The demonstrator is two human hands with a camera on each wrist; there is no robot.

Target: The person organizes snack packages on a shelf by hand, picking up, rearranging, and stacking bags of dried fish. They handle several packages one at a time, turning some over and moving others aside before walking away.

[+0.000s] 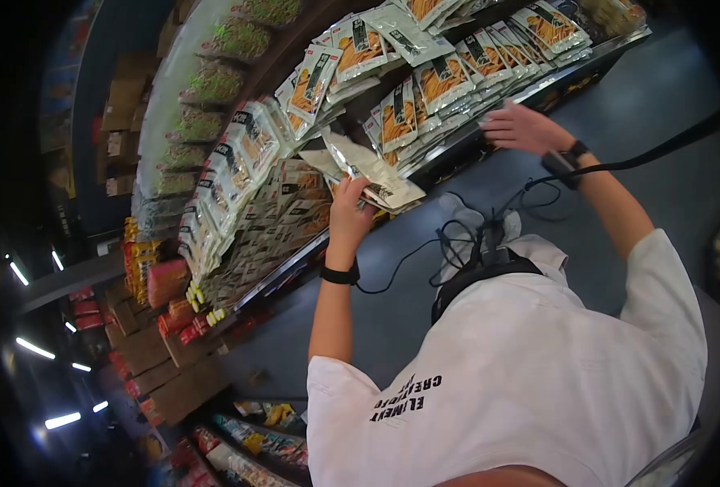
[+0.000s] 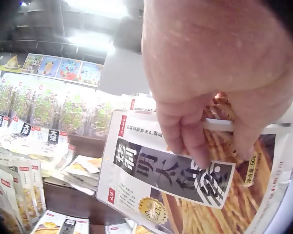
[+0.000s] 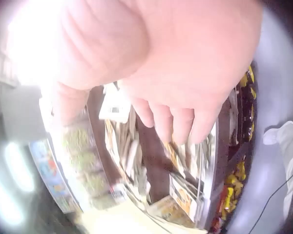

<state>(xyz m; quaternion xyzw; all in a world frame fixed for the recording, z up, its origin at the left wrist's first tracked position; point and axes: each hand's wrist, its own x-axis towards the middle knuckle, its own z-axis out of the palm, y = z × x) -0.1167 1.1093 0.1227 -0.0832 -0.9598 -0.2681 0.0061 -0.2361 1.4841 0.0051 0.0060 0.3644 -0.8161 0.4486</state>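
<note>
My left hand (image 1: 352, 215) pinches silvery snack packets (image 1: 376, 180) at the shelf's front edge; at least two overlap there. In the left wrist view, the thumb and fingers grip the top of a packet (image 2: 173, 165) printed with orange-brown strips and a dark label with white characters. My right hand (image 1: 526, 130) is held out beside the shelf front, its fingers straight and nothing in its grasp. From the right wrist, the open palm (image 3: 176, 58) faces the camera, with rows of packets (image 3: 185, 192) beyond the fingertips.
Similar packets (image 1: 441, 81) stand and lie in rows on the shelf. Behind them are clear packs with green contents (image 1: 214, 81). A black cable (image 1: 408, 268) hangs from a waist pouch. Red packs and cardboard boxes (image 1: 185, 394) stand off to the left.
</note>
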